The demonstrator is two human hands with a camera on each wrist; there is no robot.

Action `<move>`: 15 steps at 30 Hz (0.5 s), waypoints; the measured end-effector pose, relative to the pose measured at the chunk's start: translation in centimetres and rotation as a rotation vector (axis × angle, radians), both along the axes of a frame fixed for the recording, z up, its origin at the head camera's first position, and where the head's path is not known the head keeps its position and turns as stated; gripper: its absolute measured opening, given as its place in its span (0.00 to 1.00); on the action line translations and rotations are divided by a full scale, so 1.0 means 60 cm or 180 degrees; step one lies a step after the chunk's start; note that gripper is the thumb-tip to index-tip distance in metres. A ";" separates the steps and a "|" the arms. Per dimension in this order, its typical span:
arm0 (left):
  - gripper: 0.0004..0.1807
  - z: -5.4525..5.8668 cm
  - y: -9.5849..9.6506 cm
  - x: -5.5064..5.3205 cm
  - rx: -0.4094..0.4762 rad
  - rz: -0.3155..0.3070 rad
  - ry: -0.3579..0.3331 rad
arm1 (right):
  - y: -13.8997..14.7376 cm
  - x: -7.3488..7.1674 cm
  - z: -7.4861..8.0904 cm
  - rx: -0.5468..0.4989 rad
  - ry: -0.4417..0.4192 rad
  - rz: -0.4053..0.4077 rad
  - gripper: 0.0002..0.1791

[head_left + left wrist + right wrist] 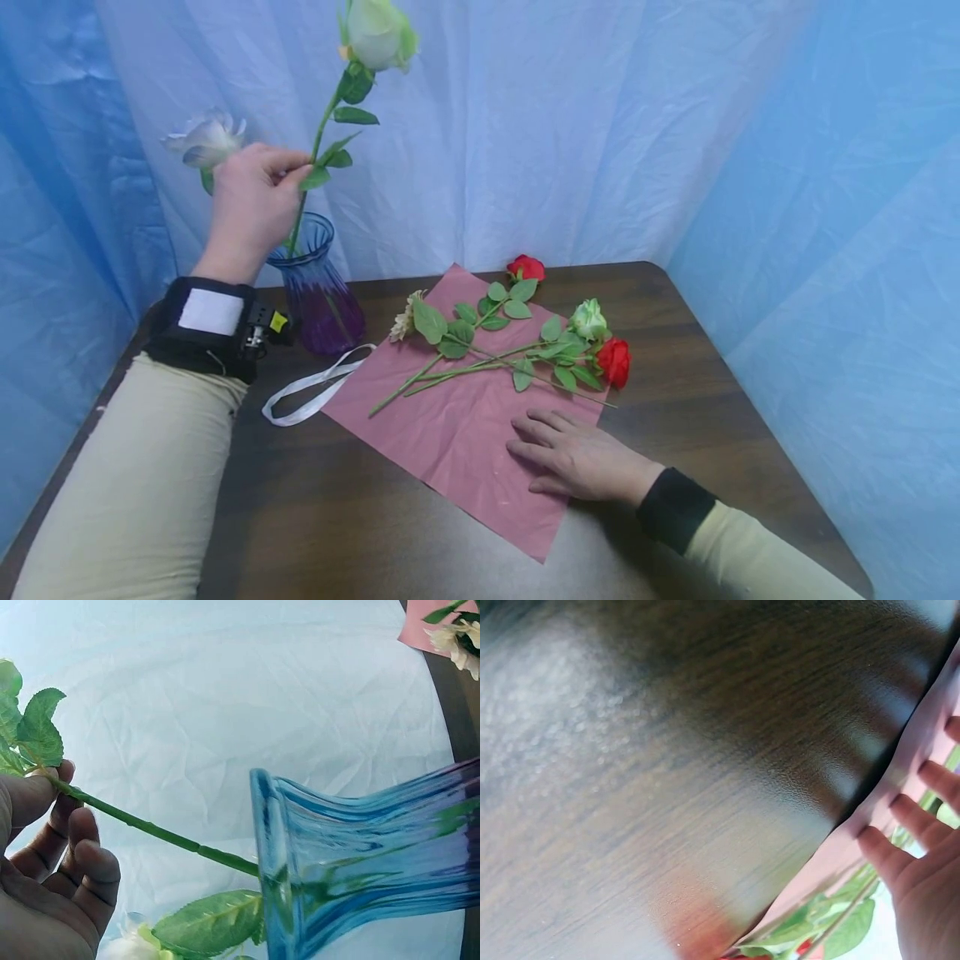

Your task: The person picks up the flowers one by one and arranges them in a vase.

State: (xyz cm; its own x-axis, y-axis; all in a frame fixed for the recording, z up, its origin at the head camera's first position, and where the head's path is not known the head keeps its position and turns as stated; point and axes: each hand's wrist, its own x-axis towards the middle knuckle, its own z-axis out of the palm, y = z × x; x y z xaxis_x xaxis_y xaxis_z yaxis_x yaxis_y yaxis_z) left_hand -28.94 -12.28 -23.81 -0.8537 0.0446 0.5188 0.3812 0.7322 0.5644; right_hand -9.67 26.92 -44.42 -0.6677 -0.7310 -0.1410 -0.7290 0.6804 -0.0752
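Observation:
My left hand [258, 196] pinches the green stem of a pale green-white rose [377, 35] between thumb and fingers. The lower part of that stem is inside a glass vase [324, 304], blue at the neck and purple below, as the left wrist view also shows. A white rose [206, 140] stands behind the hand, partly hidden. My right hand [577, 457] rests on a pink wrapping sheet [457, 442], its fingers spread. Lying across the sheet are two red roses [615, 363], a green-white rose [588, 320] and a cream flower [405, 318].
A white ribbon loop [307, 406] lies on the dark wooden table [337, 517] beside the vase, touching the sheet's left corner. Pale blue-white curtains [555, 133] enclose the table at the back and both sides.

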 end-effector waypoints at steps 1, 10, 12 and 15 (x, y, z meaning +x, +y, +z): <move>0.16 -0.002 -0.001 0.000 -0.0023 -0.0006 0.0017 | 0.000 0.000 0.000 -0.0002 -0.0009 -0.0003 0.37; 0.16 -0.024 -0.010 -0.002 -0.0093 0.0031 -0.0119 | 0.000 0.000 0.000 -0.0007 -0.0029 -0.0015 0.37; 0.16 -0.029 -0.012 -0.001 -0.0105 0.0059 -0.0222 | 0.000 0.000 -0.001 -0.0009 -0.0016 -0.0007 0.37; 0.16 -0.035 -0.017 -0.001 -0.0189 0.0085 -0.0295 | 0.001 0.000 -0.001 -0.0011 -0.0011 -0.0008 0.37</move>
